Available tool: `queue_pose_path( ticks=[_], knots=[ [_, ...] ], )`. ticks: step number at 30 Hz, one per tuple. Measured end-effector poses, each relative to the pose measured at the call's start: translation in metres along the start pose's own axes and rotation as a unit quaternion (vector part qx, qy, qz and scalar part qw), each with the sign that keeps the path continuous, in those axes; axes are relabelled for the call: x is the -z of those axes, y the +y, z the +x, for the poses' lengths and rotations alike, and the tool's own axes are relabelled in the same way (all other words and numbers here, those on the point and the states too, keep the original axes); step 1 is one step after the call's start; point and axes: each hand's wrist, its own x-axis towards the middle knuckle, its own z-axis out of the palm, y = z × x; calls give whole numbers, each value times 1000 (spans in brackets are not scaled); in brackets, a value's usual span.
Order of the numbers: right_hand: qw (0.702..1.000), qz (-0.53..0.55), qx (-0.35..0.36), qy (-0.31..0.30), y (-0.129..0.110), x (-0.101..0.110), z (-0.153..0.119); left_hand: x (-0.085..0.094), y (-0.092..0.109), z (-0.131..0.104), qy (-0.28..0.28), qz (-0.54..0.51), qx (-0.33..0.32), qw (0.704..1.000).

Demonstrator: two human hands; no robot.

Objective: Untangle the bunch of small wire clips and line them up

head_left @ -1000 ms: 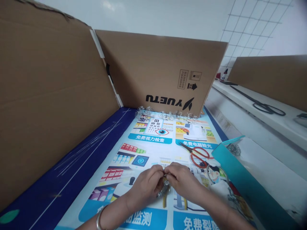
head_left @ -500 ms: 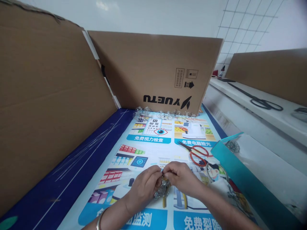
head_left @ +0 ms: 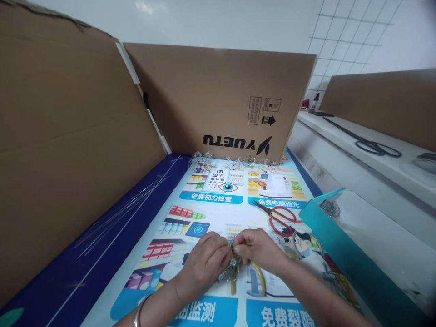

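My left hand [head_left: 207, 259], with a bangle [head_left: 138, 313] on its wrist, is closed in a pinch on a shiny silvery wire clump [head_left: 229, 272]. Fingers of my right hand [head_left: 257, 247] pinch at the top of the same clump, right against the left fingertips. What exactly lies between the fingertips is hidden. Beneath the hands, two yellow curved handles [head_left: 261, 278] show in part; the rest of that tool is covered. Red-handled scissors [head_left: 281, 220] lie beyond my right hand, blades pointing away to the left.
Cardboard panels [head_left: 218, 91] stand at the back and left. Several similar shiny clumps [head_left: 235, 162] line the back panel's foot. Thin clear strands [head_left: 116, 218] lie on the left. A teal-sided box [head_left: 354, 254] is at right; black scissors [head_left: 378, 147] rest on the white ledge [head_left: 340, 131].
Both hands have shifted slightly, still pinching together at the clump. The left wrist has moved a little left, and more of the right yellow handle shows.
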Motion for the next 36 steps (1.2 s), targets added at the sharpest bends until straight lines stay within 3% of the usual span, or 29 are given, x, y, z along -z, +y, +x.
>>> queue_pose_path(
  ticks=[10, 26, 36],
  knots=[
    [999, 41, 3, -20, 4, 2, 1, 2, -6, -4, -35, -16, -42, 998],
    [997, 57, -17, -38, 1, 3, 0, 9, -6, 2, -73, -19, -46, 996],
    [999, 50, -13, 17, 8, -7, 3, 9, -8, 3, -76, -2, -57, 995]
  ],
)
